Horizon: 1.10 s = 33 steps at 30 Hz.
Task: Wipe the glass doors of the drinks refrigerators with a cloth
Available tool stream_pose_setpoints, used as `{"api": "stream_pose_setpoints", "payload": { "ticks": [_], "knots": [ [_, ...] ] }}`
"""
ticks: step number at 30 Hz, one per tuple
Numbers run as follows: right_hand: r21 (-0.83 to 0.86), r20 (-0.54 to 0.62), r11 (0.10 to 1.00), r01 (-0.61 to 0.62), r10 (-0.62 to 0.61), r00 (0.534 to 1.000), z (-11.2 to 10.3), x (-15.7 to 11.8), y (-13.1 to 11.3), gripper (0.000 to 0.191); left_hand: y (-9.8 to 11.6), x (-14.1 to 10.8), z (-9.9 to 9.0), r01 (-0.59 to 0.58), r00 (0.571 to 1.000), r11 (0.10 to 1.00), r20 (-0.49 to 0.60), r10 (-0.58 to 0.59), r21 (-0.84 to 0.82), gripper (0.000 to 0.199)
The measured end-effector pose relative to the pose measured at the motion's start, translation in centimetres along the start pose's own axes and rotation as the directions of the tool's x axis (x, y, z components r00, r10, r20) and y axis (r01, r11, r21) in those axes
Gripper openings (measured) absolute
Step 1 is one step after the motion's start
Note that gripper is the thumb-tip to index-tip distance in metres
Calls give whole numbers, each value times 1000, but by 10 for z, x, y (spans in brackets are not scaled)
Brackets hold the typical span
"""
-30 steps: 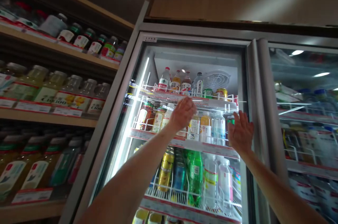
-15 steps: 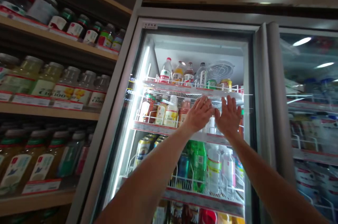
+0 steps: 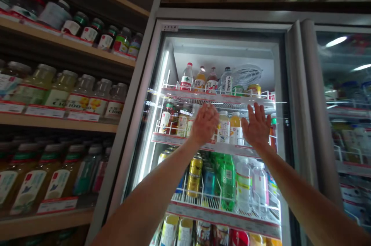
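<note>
Both my arms reach up toward a lit drinks fridge (image 3: 164,25) with a glass front. My left hand (image 3: 205,124) is raised before the second shelf, blurred, its fingers extended upward and nothing seen in it. It covers part of a row of juice bottles. To its right, my right hand (image 3: 256,126) is open with fingers spread, also empty. Whether either palm touches the glass, I cannot tell. Between the hands show a white-labelled bottle (image 3: 223,127) and an orange juice bottle (image 3: 235,128). Above them stands a water bottle (image 3: 187,77) with a red cap.
Wooden shelves (image 3: 66,118) of bottled drinks stand at the left. Below my hands are a gold can (image 3: 194,175) and green soda bottles (image 3: 227,180). Two upright metal door handles (image 3: 303,83) run down the right, beside a second glass-fronted fridge (image 3: 348,130).
My hands have moved apart: the left has shifted leftward, uncovering bottles on the second shelf, and the right slightly rightward. The whole view has shifted a little.
</note>
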State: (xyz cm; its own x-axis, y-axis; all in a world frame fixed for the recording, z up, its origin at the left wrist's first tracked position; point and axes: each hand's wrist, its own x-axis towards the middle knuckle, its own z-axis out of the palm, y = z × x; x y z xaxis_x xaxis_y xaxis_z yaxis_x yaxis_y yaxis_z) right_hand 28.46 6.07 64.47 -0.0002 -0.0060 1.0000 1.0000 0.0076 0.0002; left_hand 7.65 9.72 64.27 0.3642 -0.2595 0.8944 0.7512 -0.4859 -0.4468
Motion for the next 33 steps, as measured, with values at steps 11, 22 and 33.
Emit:
{"api": "stream_pose_setpoints", "payload": {
  "ticks": [11,22,33],
  "knots": [
    [-13,-42,1000,17,-17,999,-2,-4,1,51,-89,-31,-54,295,950,943,-155,-271,155,33],
    [14,76,1000,21,-22,997,-6,-10,-43,52,25,-18,-1,-97,995,995,-33,98,20,31],
    [54,50,998,25,-28,998,-2,-11,-39,52,-52,-53,-45,367,913,918,-245,-325,149,32]
  ]
}}
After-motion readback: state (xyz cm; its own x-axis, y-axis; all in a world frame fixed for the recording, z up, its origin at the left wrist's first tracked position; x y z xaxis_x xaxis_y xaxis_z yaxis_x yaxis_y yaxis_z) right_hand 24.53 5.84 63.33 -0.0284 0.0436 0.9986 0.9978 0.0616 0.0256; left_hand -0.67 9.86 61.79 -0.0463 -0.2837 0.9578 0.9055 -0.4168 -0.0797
